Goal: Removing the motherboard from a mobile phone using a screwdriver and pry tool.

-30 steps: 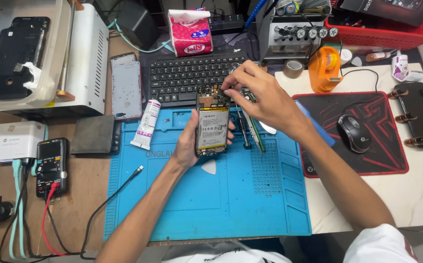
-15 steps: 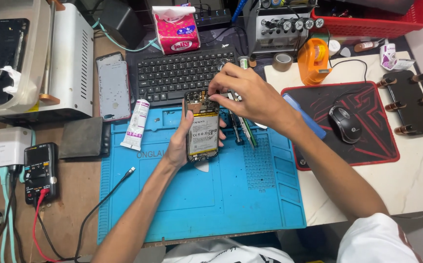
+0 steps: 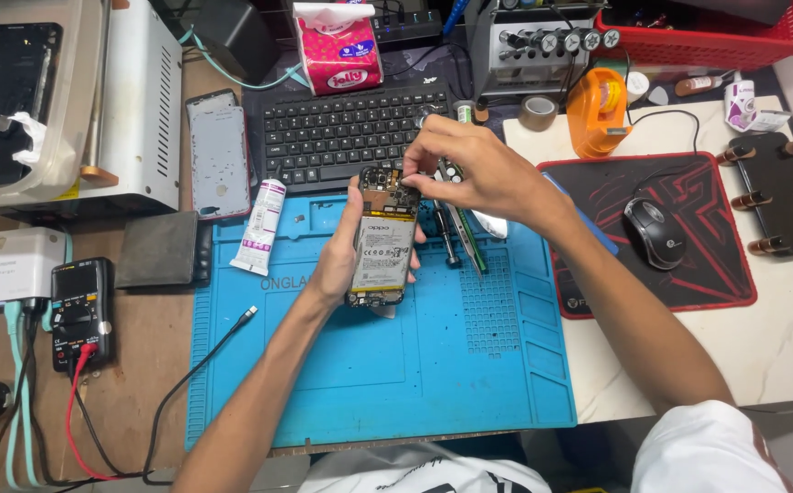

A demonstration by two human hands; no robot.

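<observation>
My left hand holds an opened smartphone upright above the blue work mat, its back cover off so the battery and circuit board show. My right hand is at the phone's top end, fingers pinched together on the board area; whatever small part or tool they pinch is hidden. Screwdrivers and tweezers lie on the mat just right of the phone.
A black keyboard sits behind the mat, with a white tube, a phone frame and a dark pad to the left. A multimeter with leads is at far left. A mouse on a red-black pad lies right.
The view has shifted slightly; both hands stay on the phone, the right hand still working at its top end.
</observation>
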